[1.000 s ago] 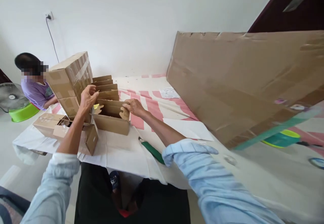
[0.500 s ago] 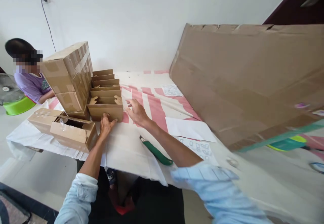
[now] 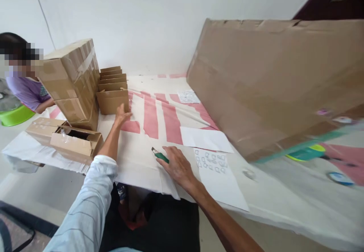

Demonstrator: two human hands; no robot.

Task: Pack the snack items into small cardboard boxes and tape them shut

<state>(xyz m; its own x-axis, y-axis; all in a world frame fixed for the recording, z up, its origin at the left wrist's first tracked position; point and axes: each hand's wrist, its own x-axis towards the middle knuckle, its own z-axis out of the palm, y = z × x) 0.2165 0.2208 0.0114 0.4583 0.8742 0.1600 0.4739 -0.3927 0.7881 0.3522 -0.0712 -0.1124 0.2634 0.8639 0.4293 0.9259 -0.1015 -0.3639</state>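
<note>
Green cutter beneath right hand, fingers spread, left hand flat against box

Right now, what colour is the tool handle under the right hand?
Green plastic tool handle, shown best in head view.

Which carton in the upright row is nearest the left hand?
The frontmost carton, the one closest to the camera. The left hand is at its lower right corner, while the other cartons stand behind it, toward the wall.
</note>
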